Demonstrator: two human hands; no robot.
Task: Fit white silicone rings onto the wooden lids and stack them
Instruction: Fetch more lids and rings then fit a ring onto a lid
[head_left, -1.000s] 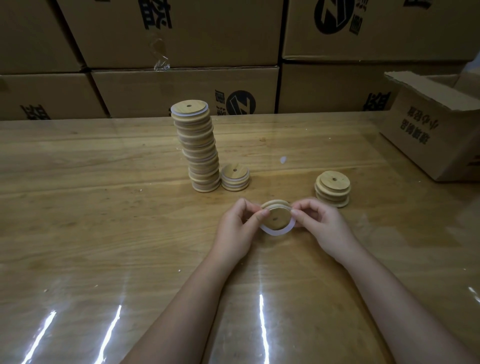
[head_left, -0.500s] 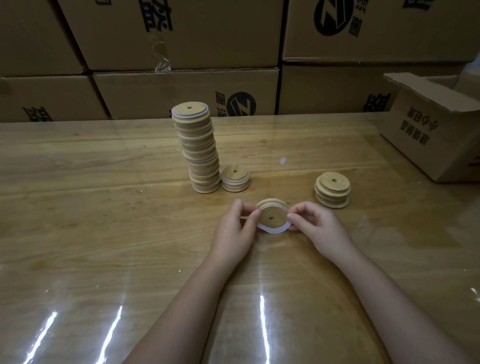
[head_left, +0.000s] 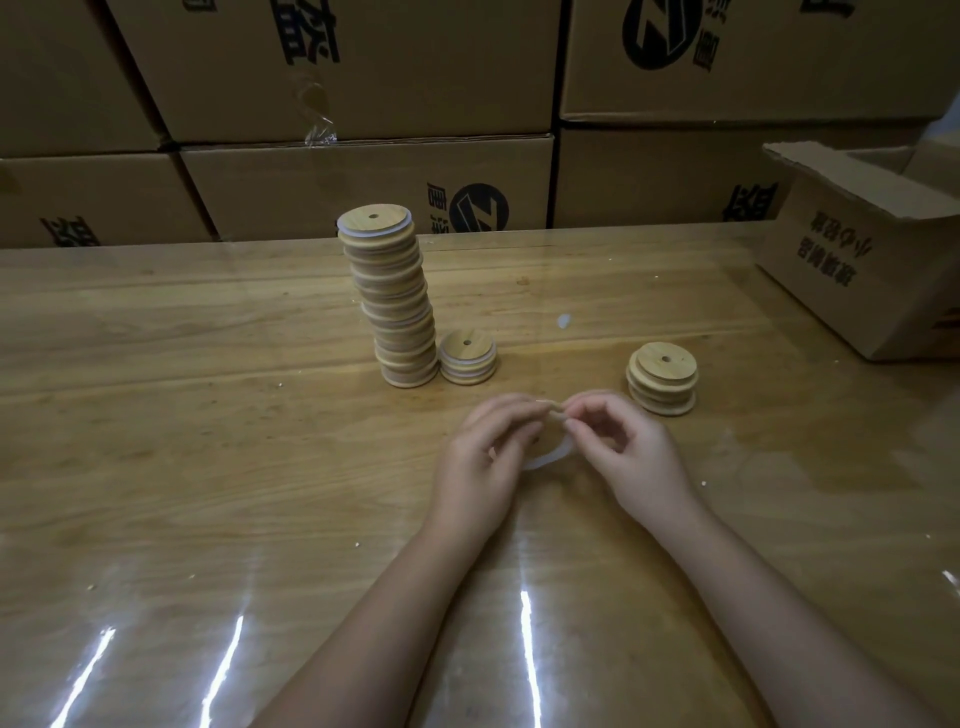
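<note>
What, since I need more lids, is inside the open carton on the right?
Of the carton, only a flap and some inner wall show; contents are hidden below the rim.

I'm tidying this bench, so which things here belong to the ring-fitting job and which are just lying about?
Job: left hand, right hand, the wooden lid and white silicone ring they hold, tall stack, short stack beside it, right-hand stack.
Lying about: open cardboard box, cartons stacked behind.

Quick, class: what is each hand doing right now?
Left hand: fingers curled round the wooden lid and white ring.
Right hand: pinching the same lid's top edge.
</note>
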